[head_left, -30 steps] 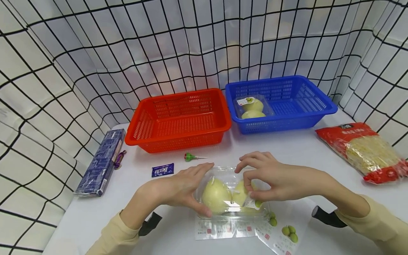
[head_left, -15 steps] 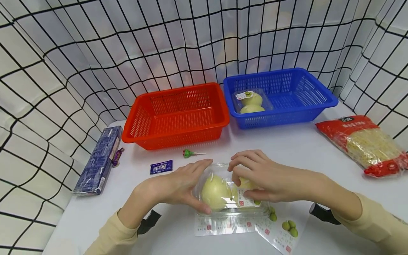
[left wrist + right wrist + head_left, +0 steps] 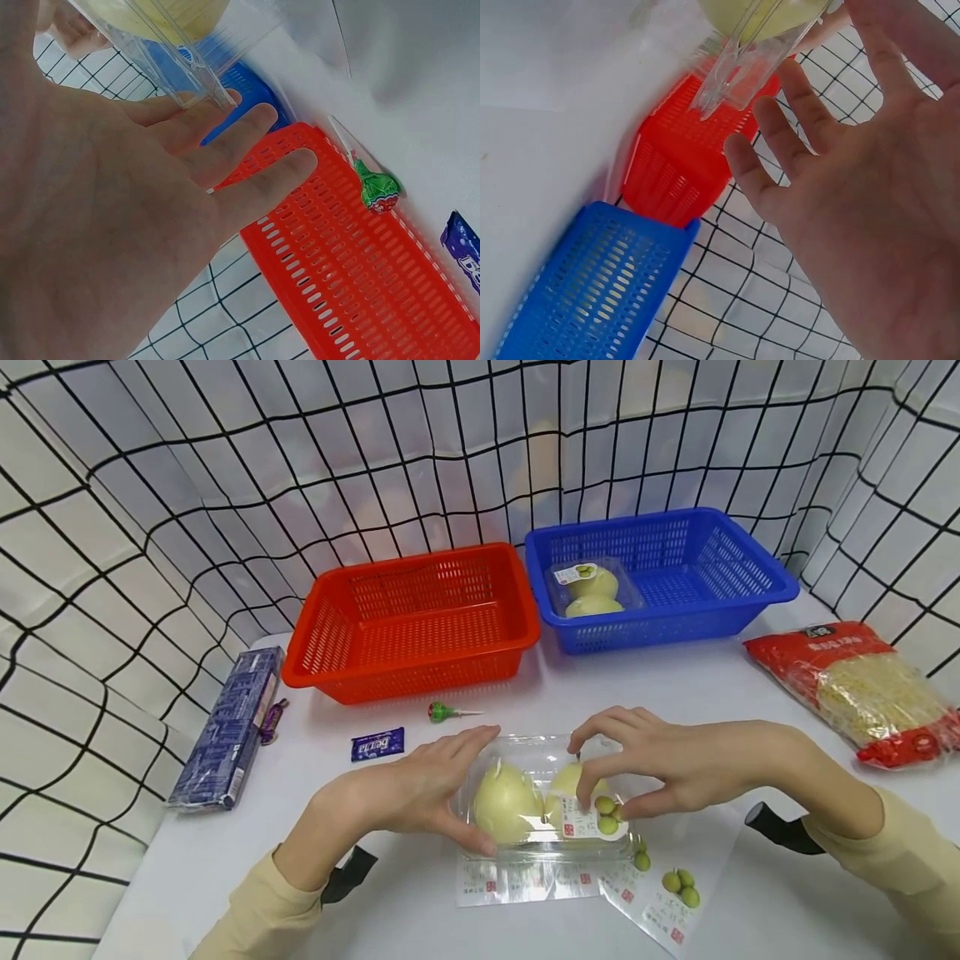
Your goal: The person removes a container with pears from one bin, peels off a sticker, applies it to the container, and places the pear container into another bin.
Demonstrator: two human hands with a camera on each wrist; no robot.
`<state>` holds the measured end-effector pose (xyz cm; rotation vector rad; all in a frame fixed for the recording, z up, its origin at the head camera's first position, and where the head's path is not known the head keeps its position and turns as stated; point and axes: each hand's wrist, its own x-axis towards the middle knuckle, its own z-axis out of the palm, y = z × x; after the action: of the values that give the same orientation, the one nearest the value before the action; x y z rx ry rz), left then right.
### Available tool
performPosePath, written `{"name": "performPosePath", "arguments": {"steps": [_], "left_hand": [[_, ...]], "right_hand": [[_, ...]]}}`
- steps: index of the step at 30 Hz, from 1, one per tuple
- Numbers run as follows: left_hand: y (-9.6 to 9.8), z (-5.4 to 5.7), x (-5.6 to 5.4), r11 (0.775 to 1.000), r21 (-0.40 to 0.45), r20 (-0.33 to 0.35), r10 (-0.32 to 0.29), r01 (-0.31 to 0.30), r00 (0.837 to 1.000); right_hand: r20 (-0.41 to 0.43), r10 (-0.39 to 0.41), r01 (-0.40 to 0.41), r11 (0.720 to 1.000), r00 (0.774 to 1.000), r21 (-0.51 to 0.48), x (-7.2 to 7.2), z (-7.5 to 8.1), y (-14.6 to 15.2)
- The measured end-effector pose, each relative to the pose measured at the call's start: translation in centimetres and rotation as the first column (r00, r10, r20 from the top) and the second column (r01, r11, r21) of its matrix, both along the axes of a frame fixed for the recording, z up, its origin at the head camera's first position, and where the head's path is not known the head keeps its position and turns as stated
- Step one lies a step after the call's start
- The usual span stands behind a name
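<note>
A clear plastic clamshell box (image 3: 525,752) holding two pale yellow-green fruits (image 3: 507,803) lies on the table before me. My left hand (image 3: 420,793) rests along its left end, fingers straight toward the back and thumb at the front edge. A white label (image 3: 581,820) printed with green fruit lies on the lid at the front right. Over that label is my right hand (image 3: 660,768), fingers bent and spread apart, a fingertip at the label and the thumb by its right edge. Both wrist views show extended fingers beside the box's rim.
Label sheets (image 3: 660,902) lie partly under the box. Behind stand a red basket (image 3: 412,672) and a blue basket (image 3: 660,625) with another fruit box (image 3: 592,589). A lollipop (image 3: 442,712), candy bar (image 3: 377,744), wrapped sweet (image 3: 273,721), blue pack (image 3: 228,731) and red bag (image 3: 862,693) surround them.
The label, earlier under the right thumb and fingers, now lies exposed on the lid. The right hand has spread its fingers and moved slightly right; the left stays at the box.
</note>
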<state>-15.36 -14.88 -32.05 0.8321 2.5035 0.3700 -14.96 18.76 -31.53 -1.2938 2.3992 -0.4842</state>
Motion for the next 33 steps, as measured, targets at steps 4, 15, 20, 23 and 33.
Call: {"name": "performPosePath", "arguments": {"steps": [4,15,20,23,33], "left_hand": [[0.1,0.2,-0.1,1.000,-0.004,0.000,-0.008,0.008,1.000],[0.0,0.4,-0.1,1.000,0.012,0.005,0.001,-0.001,1.000],[0.0,0.2,0.0,1.000,0.008,0.000,0.004,-0.004,1.000],[0.0,0.2,0.0,1.000,0.010,-0.007,-0.003,0.003,1.000],[0.0,0.2,0.2,1.000,0.011,-0.005,-0.012,0.012,1.000]], "right_hand": [[0.004,0.020,-0.020,0.999,1.000,-0.026,0.2,-0.3,-0.5],[-0.023,0.013,-0.014,1.000,1.000,-0.006,-0.4,0.1,-0.1],[0.000,-0.002,0.002,1.000,1.000,0.004,-0.9,0.2,0.6],[0.017,-0.030,0.029,1.000,0.999,0.009,-0.9,0.7,1.1],[-0.243,-0.088,0.078,0.996,0.966,-0.050,2.6,-2.3,-4.8]]}}
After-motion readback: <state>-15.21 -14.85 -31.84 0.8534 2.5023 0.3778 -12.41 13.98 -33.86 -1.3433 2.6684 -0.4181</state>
